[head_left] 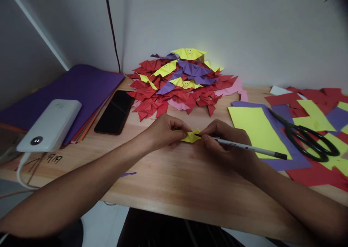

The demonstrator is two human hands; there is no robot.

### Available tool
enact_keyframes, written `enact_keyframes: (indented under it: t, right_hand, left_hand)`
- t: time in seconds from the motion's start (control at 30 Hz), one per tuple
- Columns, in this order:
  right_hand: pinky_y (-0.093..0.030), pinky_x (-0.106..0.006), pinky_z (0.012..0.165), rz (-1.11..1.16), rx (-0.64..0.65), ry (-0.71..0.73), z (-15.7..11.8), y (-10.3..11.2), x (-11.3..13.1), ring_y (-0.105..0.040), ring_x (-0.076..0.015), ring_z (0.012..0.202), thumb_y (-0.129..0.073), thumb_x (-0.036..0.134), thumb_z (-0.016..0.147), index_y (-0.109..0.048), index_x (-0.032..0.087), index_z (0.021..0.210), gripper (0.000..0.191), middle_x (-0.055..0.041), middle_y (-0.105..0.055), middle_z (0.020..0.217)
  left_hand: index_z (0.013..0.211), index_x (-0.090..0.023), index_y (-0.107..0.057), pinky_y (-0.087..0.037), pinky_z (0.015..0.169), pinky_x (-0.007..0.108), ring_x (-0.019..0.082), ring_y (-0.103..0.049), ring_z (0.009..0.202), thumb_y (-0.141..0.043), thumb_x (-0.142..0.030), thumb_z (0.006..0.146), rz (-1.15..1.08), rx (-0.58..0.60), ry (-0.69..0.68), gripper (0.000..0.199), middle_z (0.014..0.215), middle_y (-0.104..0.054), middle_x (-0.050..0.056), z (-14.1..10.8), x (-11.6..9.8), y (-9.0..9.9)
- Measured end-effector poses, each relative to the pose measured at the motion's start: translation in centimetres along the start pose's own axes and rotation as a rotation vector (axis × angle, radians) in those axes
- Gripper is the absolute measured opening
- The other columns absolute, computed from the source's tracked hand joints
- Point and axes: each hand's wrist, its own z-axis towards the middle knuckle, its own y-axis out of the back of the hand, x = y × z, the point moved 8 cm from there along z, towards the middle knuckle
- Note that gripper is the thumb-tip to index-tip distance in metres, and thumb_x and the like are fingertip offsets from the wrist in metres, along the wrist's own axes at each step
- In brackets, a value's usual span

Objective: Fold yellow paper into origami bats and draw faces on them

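Observation:
Pinched in my left hand (165, 131) is a small yellow origami bat (191, 136) with dark marks on its face. My right hand (227, 142) is closed around a pen (250, 147) with a grey barrel and a black end. The pen's tip meets or nearly meets the right part of the yellow paper; I cannot tell if it touches. Behind my hands rises a heap of folded paper bats (174, 84) in red, purple, yellow and pink, some with little drawn faces. Part of the yellow bat is hidden behind my left fingers.
A black phone (115, 112) lies left of the heap. A white power bank (50, 125) with a cable sits on purple sheets (89, 82). To the right are yellow sheets (255, 127), black-handled scissors (307, 140) and paper scraps (318, 178). A wall stands behind the table (163, 189).

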Motion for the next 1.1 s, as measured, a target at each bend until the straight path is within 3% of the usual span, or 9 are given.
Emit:
enact_keyframes:
  t: [1.1]
  right_hand:
    - [-0.035,-0.021,0.044,-0.013,0.006,0.053,-0.01,-0.08,0.64,-0.048,-0.0095,0.046,-0.056,0.024,0.083,-0.06,0.022,0.082,0.005,0.003,-0.059,0.058]
  left_hand:
    - [0.084,-0.009,-0.072,-0.03,0.04,0.015,0.003,-0.041,0.038,-0.057,-0.008,0.071,0.042,-0.011,0.013,0.019,0.049,-0.054,-0.004,-0.01,-0.25,-0.07]
